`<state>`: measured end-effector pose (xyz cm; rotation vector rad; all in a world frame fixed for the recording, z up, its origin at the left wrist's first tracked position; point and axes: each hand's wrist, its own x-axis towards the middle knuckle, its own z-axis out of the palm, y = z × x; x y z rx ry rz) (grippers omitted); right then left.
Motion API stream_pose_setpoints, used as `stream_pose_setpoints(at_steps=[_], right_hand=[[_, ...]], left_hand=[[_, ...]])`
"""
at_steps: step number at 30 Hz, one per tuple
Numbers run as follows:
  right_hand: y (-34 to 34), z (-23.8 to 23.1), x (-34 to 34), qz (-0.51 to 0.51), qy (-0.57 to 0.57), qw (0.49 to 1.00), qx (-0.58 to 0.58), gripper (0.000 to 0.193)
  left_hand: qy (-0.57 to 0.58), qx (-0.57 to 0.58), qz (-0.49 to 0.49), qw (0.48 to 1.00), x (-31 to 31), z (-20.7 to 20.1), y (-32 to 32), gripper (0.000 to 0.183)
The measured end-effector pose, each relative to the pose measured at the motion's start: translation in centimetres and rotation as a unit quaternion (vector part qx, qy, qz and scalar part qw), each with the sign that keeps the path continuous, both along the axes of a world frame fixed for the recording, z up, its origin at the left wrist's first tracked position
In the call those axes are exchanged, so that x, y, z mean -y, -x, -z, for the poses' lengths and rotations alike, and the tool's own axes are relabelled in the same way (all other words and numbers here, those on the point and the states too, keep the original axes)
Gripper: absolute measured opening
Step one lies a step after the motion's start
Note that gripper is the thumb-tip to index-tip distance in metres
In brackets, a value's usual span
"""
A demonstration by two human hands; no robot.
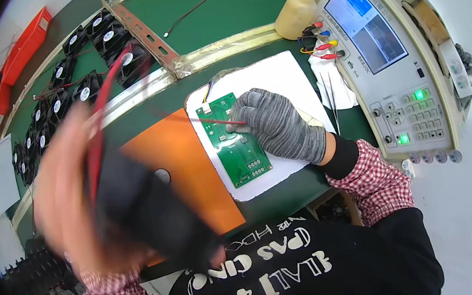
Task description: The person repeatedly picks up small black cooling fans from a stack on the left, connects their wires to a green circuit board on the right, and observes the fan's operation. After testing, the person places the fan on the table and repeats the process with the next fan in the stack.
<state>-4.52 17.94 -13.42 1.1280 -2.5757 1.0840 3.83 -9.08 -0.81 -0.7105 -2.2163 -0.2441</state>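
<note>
My left hand (65, 201), bare and smeared by motion, holds a black cooling fan (151, 210) up close at the left. Red wire (99, 127) runs up from the fan along the hand. My right hand (277, 120), in a grey knitted glove, is closed over a green circuit board (224, 149). Its fingertips pinch the thin red lead, whose end is hidden at the fingers. The board lies on a white pad (274, 75), with a small wire connector at its far edge.
An orange sheet (173, 150) lies left of the board. Several black fans (83, 93) stand at the far left, near a red bin (26, 47). At the right are a test instrument (411, 105) with a screen, tweezers (330, 98) and a yellowish bottle (296, 15). A metal rail (138, 31) crosses behind.
</note>
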Motion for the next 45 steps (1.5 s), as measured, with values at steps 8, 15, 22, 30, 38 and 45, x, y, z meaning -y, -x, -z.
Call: stream_pose_setpoints(at_steps=[8,15,22,30,38,45], right_hand=[[-0.5,-0.9,0.3,0.076,0.242,0.963,0.096,0.019],[-0.8,-2.4,-0.2,0.124,0.184,0.974,-0.052,0.049],[-2.3,-3.5,0.9,-0.114,-0.015,0.982,-0.150,0.041],[-0.4,-2.5,-0.7,0.077,-0.024,0.997,-0.009,0.017],[-0.5,-1.2,0.4,0.044,0.107,0.980,0.159,0.016],[-0.6,-0.8,0.4,0.018,0.095,0.987,0.130,0.019]], left_hand=[[0.109,0.168,-0.198,0.960,4.6,10.4,20.7,0.085],[-0.034,0.231,0.210,0.950,-2.2,4.5,12.2,0.073],[0.141,0.452,0.416,0.777,0.0,2.1,0.6,0.034],[0.143,0.112,-0.093,0.979,5.8,2.6,2.3,0.049],[0.055,0.223,-0.012,0.973,4.0,6.5,1.9,0.046],[-0.072,0.399,0.045,0.913,2.5,7.7,0.3,0.100]])
